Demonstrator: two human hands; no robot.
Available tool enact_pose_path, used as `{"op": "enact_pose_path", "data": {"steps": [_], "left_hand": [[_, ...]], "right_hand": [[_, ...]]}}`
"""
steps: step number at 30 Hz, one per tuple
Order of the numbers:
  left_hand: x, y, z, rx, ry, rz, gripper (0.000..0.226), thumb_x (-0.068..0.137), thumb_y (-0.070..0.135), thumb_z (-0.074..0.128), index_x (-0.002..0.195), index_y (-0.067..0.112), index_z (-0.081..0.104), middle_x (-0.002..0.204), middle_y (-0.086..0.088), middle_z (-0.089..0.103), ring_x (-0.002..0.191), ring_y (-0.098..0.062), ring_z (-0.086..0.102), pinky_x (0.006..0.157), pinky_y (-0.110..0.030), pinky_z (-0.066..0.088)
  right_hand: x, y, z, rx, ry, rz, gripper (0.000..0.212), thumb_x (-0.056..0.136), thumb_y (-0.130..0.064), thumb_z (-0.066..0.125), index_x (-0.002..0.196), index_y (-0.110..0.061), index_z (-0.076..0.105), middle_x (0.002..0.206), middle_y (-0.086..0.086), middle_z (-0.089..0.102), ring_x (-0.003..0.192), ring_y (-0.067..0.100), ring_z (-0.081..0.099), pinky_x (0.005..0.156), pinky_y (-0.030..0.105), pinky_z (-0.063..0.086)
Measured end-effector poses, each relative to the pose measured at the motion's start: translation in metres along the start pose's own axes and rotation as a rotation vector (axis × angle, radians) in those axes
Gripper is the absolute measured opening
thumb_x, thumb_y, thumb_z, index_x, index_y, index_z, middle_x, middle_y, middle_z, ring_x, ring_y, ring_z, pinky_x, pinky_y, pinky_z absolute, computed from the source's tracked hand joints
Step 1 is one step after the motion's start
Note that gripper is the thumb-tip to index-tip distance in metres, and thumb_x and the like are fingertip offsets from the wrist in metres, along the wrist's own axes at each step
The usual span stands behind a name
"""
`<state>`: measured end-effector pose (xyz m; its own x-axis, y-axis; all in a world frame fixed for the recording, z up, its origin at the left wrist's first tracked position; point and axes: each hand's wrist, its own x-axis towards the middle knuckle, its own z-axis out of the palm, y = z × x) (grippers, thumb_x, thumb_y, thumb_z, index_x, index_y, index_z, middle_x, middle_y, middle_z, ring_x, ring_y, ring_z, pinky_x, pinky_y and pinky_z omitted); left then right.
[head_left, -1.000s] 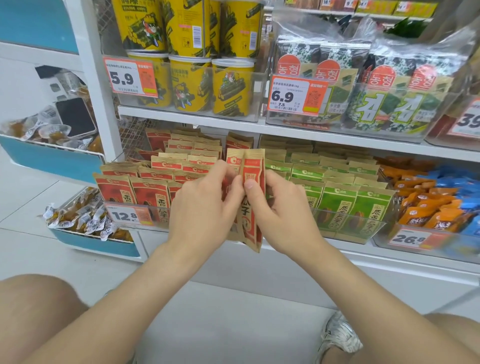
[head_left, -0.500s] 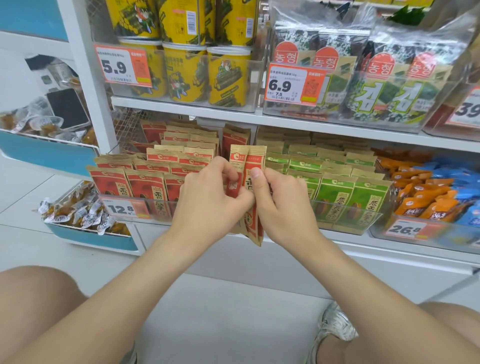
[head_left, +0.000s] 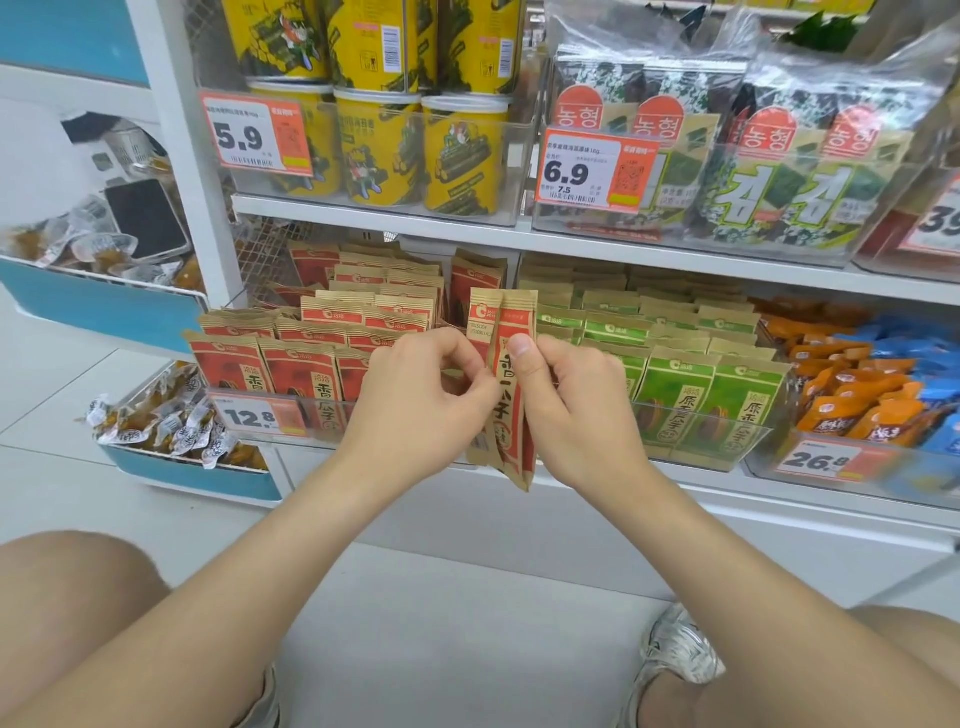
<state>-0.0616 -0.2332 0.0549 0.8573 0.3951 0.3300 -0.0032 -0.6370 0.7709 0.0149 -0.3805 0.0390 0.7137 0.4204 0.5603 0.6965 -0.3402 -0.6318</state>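
Left hand (head_left: 415, 400): raised in front of the shelf, to the right of the 12.8 price tag (head_left: 254, 418). The back of the hand faces the camera and the fingers are curled. Thumb and forefinger pinch the left edge of the held packets (head_left: 511, 395).
Right hand (head_left: 576, 410): further right of the price tag, just beside the left hand with the packets between them. The thumb lies flat on the front packet's face and the other fingers are folded in behind, gripping it.
Forearms: bare, rising from the lower corners and meeting to the right of the price tag.
Held packets: a thin stack of at least two; the exact count cannot be told. They stand upright with a slight tilt, to the right of the price tag. Their tops are higher than the tag and their bottom corners hang lower than it.
Packet look: long and narrow, with kraft-brown ends and a red panel bearing dark characters down the front. The left one has a red logo patch at the top with small print under it.
Shelved red packets (head_left: 291, 369): the same design, in rows directly above and behind the price tag.
Green packets (head_left: 691, 400): in rows far right of the price tag, beyond both hands.
Yellow tubs (head_left: 374, 150): one shelf above the price tag.
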Motion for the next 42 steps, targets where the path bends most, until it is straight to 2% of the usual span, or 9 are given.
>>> {"op": "enact_pose_path", "data": {"steps": [6, 11, 15, 20, 24, 29, 32, 37, 42], "left_hand": [[-0.003, 0.0, -0.004, -0.124, -0.051, 0.055, 0.011, 0.101, 0.031, 0.07, 0.108, 0.032, 0.062, 0.101, 0.014, 0.075, 0.085, -0.004, 0.075, 0.073, -0.028, 0.062], [-0.002, 0.0, -0.012, -0.275, -0.114, 0.025, 0.019, 0.101, 0.037, 0.072, 0.114, 0.028, 0.062, 0.107, 0.006, 0.076, 0.096, -0.004, 0.074, 0.085, -0.035, 0.063], [-0.001, -0.005, -0.012, -0.369, -0.167, 0.021, 0.024, 0.101, 0.037, 0.075, 0.116, 0.025, 0.061, 0.106, -0.005, 0.079, 0.094, -0.023, 0.079, 0.088, -0.053, 0.064], [-0.005, -0.006, -0.006, -0.381, -0.219, 0.067, 0.031, 0.103, 0.045, 0.067, 0.115, 0.019, 0.055, 0.1, -0.009, 0.079, 0.089, -0.024, 0.077, 0.078, -0.042, 0.059], [-0.005, -0.004, -0.001, -0.553, -0.335, -0.053, 0.027, 0.112, 0.032, 0.054, 0.115, 0.005, 0.051, 0.104, -0.025, 0.073, 0.105, -0.045, 0.072, 0.095, -0.06, 0.061], [-0.003, -0.004, 0.0, -0.651, -0.353, -0.139, 0.029, 0.113, 0.031, 0.051, 0.114, 0.002, 0.055, 0.098, -0.019, 0.071, 0.11, -0.046, 0.072, 0.098, -0.057, 0.061], [-0.003, -0.003, 0.001, -0.654, -0.337, -0.142, 0.027, 0.113, 0.032, 0.05, 0.113, 0.007, 0.059, 0.104, -0.028, 0.072, 0.108, -0.045, 0.073, 0.098, -0.059, 0.061], [-0.001, -0.003, 0.001, -0.686, -0.178, -0.119, 0.034, 0.107, 0.044, 0.055, 0.108, 0.012, 0.065, 0.112, -0.03, 0.072, 0.108, -0.05, 0.072, 0.101, -0.071, 0.054], [0.005, -0.002, -0.005, -0.883, 0.042, -0.203, 0.037, 0.111, 0.039, 0.052, 0.116, 0.002, 0.057, 0.106, -0.02, 0.078, 0.094, -0.032, 0.079, 0.076, -0.036, 0.064]], "right_hand": [[0.001, 0.003, -0.002, 0.125, -0.085, 0.066, 0.057, 0.116, -0.045, 0.033, 0.085, -0.013, 0.07, 0.069, 0.004, 0.069, 0.065, 0.025, 0.07, 0.06, 0.05, 0.057], [0.002, 0.0, -0.008, 0.489, -0.13, 0.178, 0.032, 0.11, -0.04, 0.06, 0.113, -0.018, 0.082, 0.095, 0.013, 0.081, 0.09, 0.039, 0.078, 0.077, 0.062, 0.064], [0.004, -0.003, -0.011, 0.73, -0.084, 0.337, 0.034, 0.094, -0.032, 0.076, 0.119, -0.01, 0.081, 0.11, 0.009, 0.082, 0.106, 0.031, 0.079, 0.093, 0.056, 0.064], [0.006, -0.005, -0.014, 0.84, -0.088, 0.448, 0.011, 0.098, -0.014, 0.074, 0.101, -0.007, 0.082, 0.098, 0.013, 0.081, 0.087, 0.025, 0.078, 0.077, 0.038, 0.064], [0.007, -0.004, -0.011, 0.814, -0.098, 0.495, 0.012, 0.101, -0.017, 0.073, 0.102, -0.008, 0.081, 0.091, 0.014, 0.079, 0.083, 0.028, 0.072, 0.076, 0.043, 0.057], [0.008, -0.004, -0.01, 0.812, -0.071, 0.487, 0.013, 0.101, -0.018, 0.074, 0.104, -0.008, 0.08, 0.096, 0.022, 0.079, 0.086, 0.035, 0.071, 0.076, 0.044, 0.052], [0.008, -0.006, -0.012, 0.802, -0.064, 0.468, 0.01, 0.099, -0.018, 0.076, 0.103, -0.01, 0.081, 0.092, 0.015, 0.081, 0.084, 0.031, 0.073, 0.068, 0.036, 0.054], [0.009, -0.007, -0.019, 0.588, -0.12, 0.297, 0.019, 0.088, -0.019, 0.089, 0.105, -0.017, 0.082, 0.099, 0.006, 0.081, 0.094, 0.022, 0.077, 0.08, 0.039, 0.065], [0.008, -0.004, -0.018, 0.436, -0.29, 0.27, 0.036, 0.086, -0.028, 0.092, 0.119, -0.033, 0.077, 0.116, -0.007, 0.077, 0.104, 0.014, 0.077, 0.089, 0.043, 0.066]]}}
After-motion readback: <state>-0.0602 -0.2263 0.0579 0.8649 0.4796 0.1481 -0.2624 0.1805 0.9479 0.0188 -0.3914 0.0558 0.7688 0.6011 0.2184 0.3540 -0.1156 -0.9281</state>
